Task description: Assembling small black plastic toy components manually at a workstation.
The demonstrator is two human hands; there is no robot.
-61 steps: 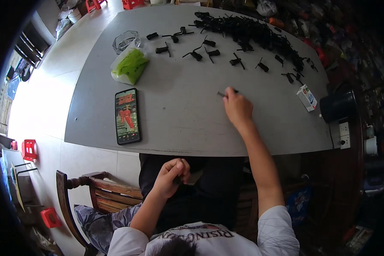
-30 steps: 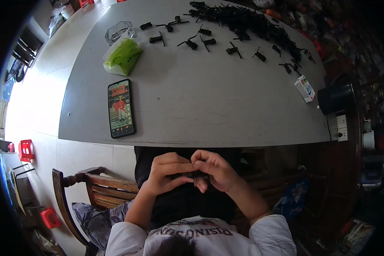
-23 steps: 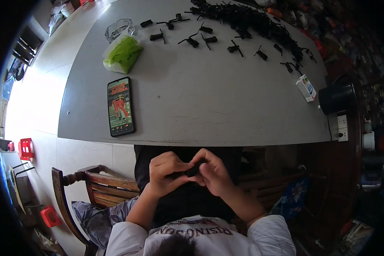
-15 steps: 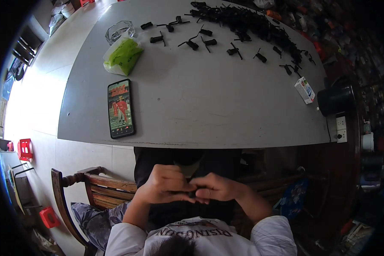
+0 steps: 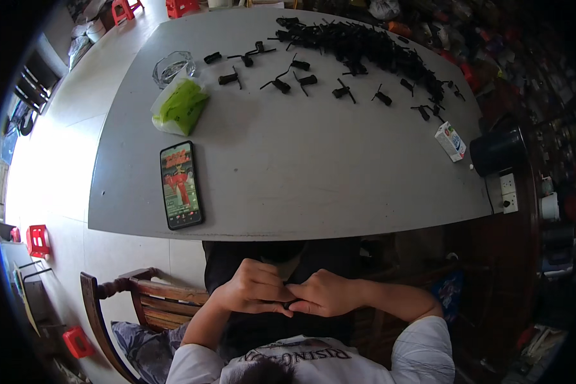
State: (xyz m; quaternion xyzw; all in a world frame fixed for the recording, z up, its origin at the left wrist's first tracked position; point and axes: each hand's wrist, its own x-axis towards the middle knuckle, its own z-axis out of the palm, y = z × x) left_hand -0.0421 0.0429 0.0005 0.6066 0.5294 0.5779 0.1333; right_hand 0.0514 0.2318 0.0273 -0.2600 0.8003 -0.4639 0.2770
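Your left hand and right hand clamp a dark part. Black parts lie heaped toward one o'clock.

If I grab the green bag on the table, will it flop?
Probably: the green bag is creased and its pale edge looks see-through, so it's likely thin and floppy. With that uneven, crumpled shape, it probably won't roll if you push it.
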